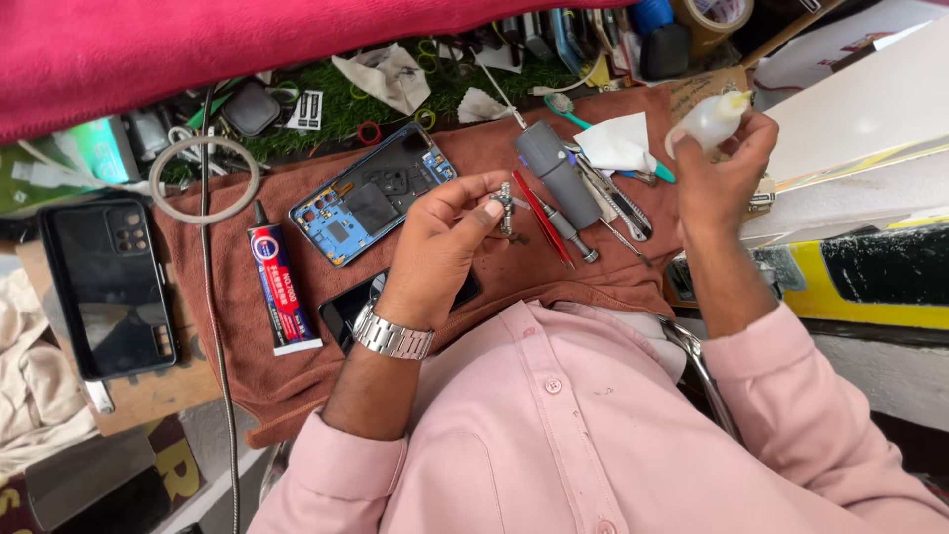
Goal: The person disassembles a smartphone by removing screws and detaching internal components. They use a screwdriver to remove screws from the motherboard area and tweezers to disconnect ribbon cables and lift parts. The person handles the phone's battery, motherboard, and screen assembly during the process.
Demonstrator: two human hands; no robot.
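Left hand (435, 247) pinched small metal part (505, 208) in fingers above brown cloth (474, 287). Right hand (714, 168) gripped squeeze bottle (710, 121), raised. Risk: liquid dripping onto open phone frame (371, 193); part slipping.

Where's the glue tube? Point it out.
The red and blue glue tube lies on the brown cloth, left of the person's left hand, below the opened blue phone frame.

A: From where is the scene viewed?
B: A single head-worn view is given, directed steeply downward and close over the pink buttoned shirt (583, 435) toward the brown towelling cloth (297, 326) on the workbench.
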